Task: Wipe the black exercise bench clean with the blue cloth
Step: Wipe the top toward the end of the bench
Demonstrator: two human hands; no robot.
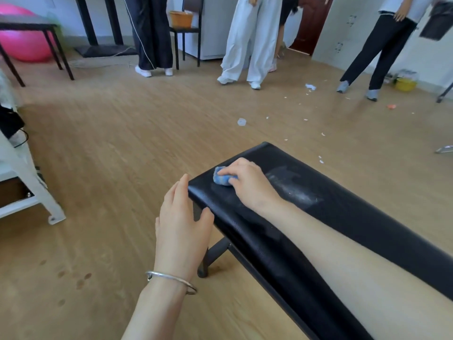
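Observation:
The black exercise bench point(355, 217) runs from the lower right toward the middle of the head view. Near its far left end my right hand point(250, 182) grips the bunched blue cloth point(221, 177) and presses it on the pad. A whitish dusty smear point(291, 188) lies on the pad just right of that hand. My left hand point(182, 222), wearing a silver bangle, has straight fingers and its thumb touches the bench's near left corner.
Three people stand on the wooden floor beyond the bench point(247, 45). White scraps point(310, 87) litter the floor at right. A pink ball point(24, 38) sits under a dark table at far left. A white frame point(29, 182) stands at left. A bench leg point(215, 253) shows below the pad.

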